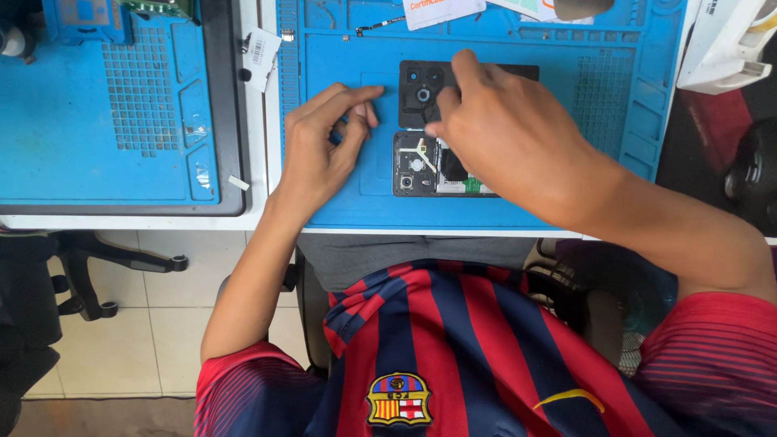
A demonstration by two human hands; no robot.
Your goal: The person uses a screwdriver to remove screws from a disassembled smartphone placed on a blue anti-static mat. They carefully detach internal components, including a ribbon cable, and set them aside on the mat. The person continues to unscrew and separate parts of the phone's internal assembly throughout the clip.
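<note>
Your right hand [506,133] pinches a small part above the opened phone [429,166], while at 9 o'clock your left hand [324,142] rests curled and empty on the blue mat [340,202].

My white worktop [257,174] runs across the upper part of the view, pale floor tiles [154,316] spread below its near edge, and a black chair base [97,267], perhaps a swivel chair's, stands under its left corner in even light.
</note>
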